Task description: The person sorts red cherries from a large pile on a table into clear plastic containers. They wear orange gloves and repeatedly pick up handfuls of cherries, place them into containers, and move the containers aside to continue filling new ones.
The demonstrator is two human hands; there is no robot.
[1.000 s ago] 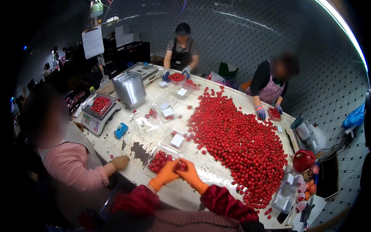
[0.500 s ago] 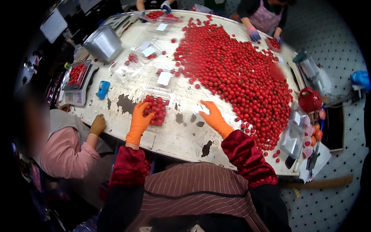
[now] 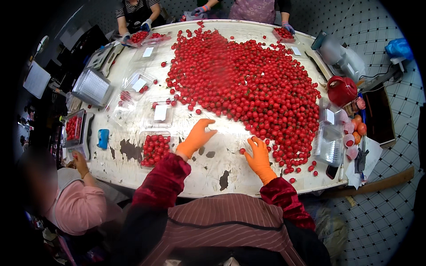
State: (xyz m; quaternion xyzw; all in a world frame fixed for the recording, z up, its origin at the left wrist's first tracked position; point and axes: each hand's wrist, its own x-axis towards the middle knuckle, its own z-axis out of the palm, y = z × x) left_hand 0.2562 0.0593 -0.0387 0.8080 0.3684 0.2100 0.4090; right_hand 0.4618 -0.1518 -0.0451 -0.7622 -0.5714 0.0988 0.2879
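Observation:
A large heap of red cherry tomatoes [image 3: 248, 84] covers the middle and right of a worn white table [image 3: 195, 173]. My left hand [image 3: 197, 137], in an orange glove, hovers open over bare tabletop just right of a clear punnet filled with tomatoes [image 3: 155, 148]. My right hand [image 3: 258, 155], also orange-gloved, lies flat with fingers spread at the heap's near edge, a single tomato [image 3: 242, 151] beside its thumb. Neither hand holds anything. Dark red sleeves cover both forearms.
Empty clear punnets [image 3: 160, 114] lie left of the heap, and a stack of them [image 3: 329, 142] at the right edge. A scale with a tomato tray [image 3: 73, 128] and a blue object [image 3: 103, 138] sit at left. A person in pink [image 3: 82, 204] sits left; two others work at the far end.
My left hand has left the filled punnet and moved right over bare table. My right hand has shifted right toward the heap's edge. The view has tilted further down.

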